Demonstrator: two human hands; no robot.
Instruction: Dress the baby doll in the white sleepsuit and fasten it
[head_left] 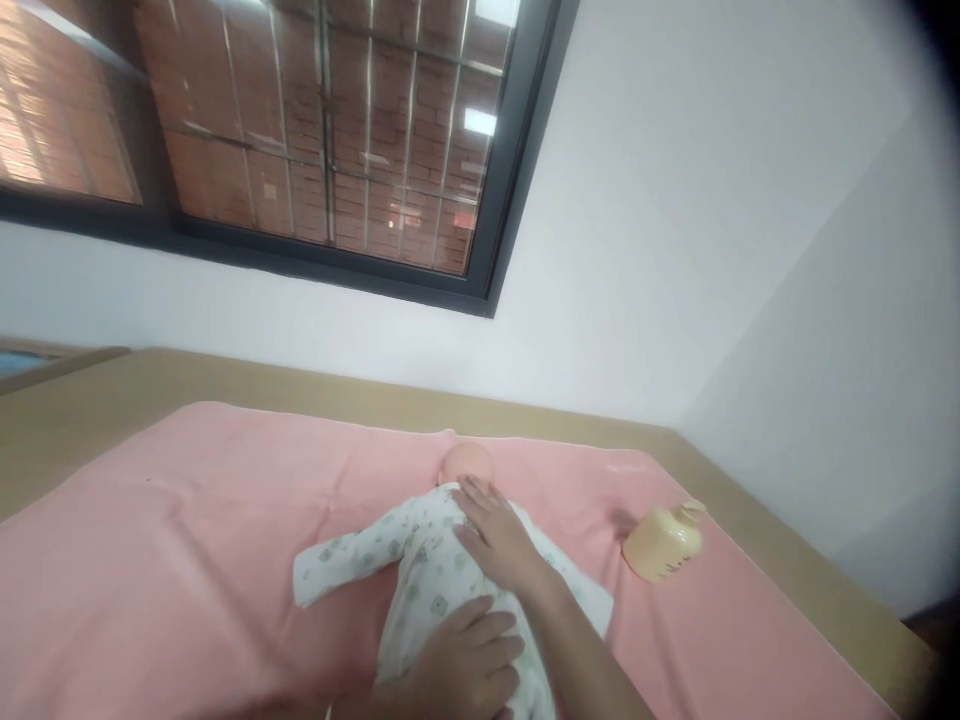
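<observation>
Near edge of the bed, left hand [472, 655] lies over the lower body of the doll [431, 600], fingers slightly bent, no pinch visible; right hand [491, 530] rests flat higher up, fingers extended. Progress: patterned outfit [349, 562] covers the torso, sleeves out sideways; closures hidden, so can't tell what's left. Doll lies mid pink cloth [225, 520], long axis running away from the person, head [466, 463] toward the window [322, 130]. Yellow bottle [660, 545] well apart, right.
</observation>
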